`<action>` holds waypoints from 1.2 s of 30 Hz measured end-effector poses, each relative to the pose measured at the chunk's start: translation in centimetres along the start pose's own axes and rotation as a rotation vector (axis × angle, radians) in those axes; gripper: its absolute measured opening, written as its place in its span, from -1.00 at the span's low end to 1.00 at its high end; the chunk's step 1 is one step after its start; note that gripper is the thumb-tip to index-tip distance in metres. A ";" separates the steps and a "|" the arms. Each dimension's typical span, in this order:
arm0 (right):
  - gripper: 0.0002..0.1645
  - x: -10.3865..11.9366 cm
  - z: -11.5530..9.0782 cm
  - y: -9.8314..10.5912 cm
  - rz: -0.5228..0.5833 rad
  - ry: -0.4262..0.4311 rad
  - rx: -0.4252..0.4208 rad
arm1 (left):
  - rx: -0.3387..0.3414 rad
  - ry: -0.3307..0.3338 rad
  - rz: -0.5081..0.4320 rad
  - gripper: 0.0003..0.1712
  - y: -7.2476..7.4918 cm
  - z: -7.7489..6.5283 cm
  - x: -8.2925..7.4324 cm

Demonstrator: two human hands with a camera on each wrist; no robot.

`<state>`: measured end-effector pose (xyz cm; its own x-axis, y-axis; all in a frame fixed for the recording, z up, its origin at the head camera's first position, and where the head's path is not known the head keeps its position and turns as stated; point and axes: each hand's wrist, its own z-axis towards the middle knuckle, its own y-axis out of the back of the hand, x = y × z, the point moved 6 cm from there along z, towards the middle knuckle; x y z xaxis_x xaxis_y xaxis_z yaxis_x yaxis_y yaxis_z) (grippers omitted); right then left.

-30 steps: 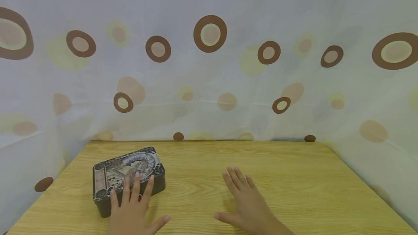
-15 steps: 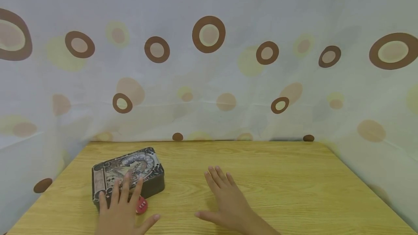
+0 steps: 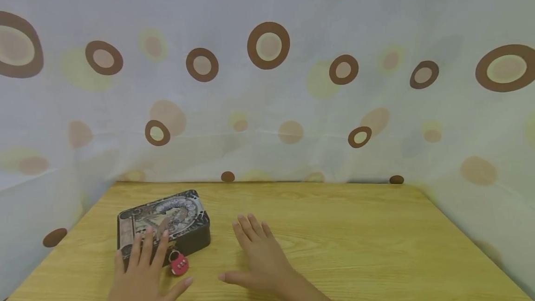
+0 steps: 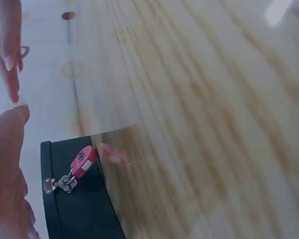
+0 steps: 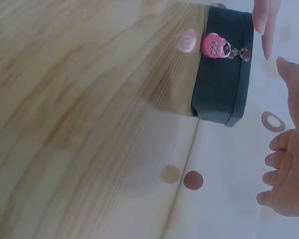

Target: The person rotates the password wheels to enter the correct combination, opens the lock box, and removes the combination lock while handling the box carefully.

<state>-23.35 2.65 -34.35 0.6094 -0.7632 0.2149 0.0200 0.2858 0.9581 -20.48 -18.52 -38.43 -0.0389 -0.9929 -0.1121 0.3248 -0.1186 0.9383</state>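
Observation:
A dark rectangular tin box (image 3: 163,217) with a printed lid sits at the left of the table. From the metal clasp (image 4: 60,184) on its front hangs a pink combination padlock (image 3: 179,264) with number dials, its shackle through the clasp. My left hand (image 3: 140,271) is in front of the box's left part, fingers spread and overlapping the lid in the head view. My right hand (image 3: 265,261) is to the right of the box, fingers straight, thumb out to the left, holding nothing. In the right wrist view the padlock (image 5: 215,46) shows its dials.
The wood-grain table (image 3: 334,226) reaches back to a white curtain (image 3: 267,106) with brown and yellow dots, which also runs along both sides. The table's glossy surface reflects the padlock in both wrist views.
Both hands have moved left, the right hand farther, toward the box. The padlock, mostly hidden behind the left hand before, now shows fully. The box stays in place.

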 end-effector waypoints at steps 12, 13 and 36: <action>0.06 2.8 2.6 -1.2 -0.084 0.047 -0.028 | -0.005 -0.015 0.041 0.24 0.1 0.1 0.3; 0.06 3.0 2.7 -1.4 -0.095 0.045 -0.026 | -0.008 -0.016 0.042 0.24 0.1 0.0 0.4; 0.01 4.8 5.8 -3.8 -0.118 0.022 0.087 | 0.032 0.015 0.024 0.26 0.0 0.1 1.4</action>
<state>-25.10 -5.39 -35.85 0.6239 -0.7755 0.0966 0.0242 0.1428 0.9895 -20.61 -19.93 -38.60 -0.0175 -0.9954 -0.0937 0.2952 -0.0947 0.9507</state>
